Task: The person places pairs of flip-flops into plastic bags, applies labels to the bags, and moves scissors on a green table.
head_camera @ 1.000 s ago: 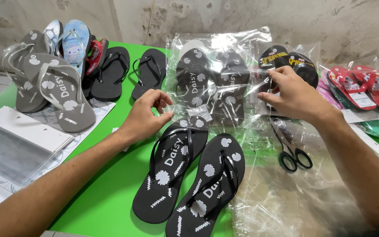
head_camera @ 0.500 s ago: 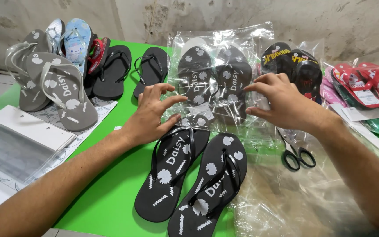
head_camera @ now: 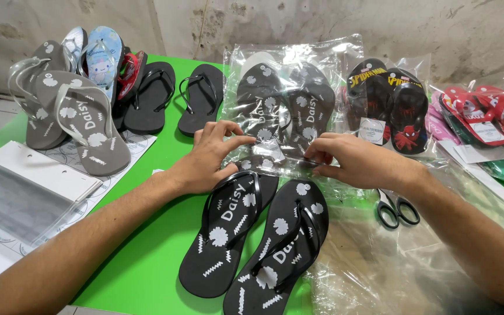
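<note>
Centrally, a clear plastic bag (head_camera: 290, 99) holding a pair of dark grey flip-flops with white flower prints lies flat on the green tabletop (head_camera: 147, 256), its lower edge towards the person. Both hands meet at that lower edge. The left hand (head_camera: 208, 160) rests on the bag's near left corner, thumb and forefinger closed together on the plastic film. The right hand (head_camera: 354, 163) lies on the near right part of the same edge, its grip pinched shut on the film, fingertips pointing left towards the other hand.

Just in front of the hands, two loose black flip-flops (head_camera: 258, 239) with white flower prints and black straps lie side by side, soles down, toes angled towards the bag; the left one touches the heel of the left hand. Black-handled scissors (head_camera: 396, 209) lie to the right, near the right wrist, on a sheet of crumpled clear plastic (head_camera: 403, 262). Behind these, a second bag holds black flip-flops with a red figure (head_camera: 389, 102), and further right are bagged red flip-flops (head_camera: 485, 114). At far left, grey flip-flops (head_camera: 74, 116) overlap a pale blue pair and plain black pairs (head_camera: 173, 96). White card headers (head_camera: 36, 175) and flat empty bags lie at the near left.
</note>
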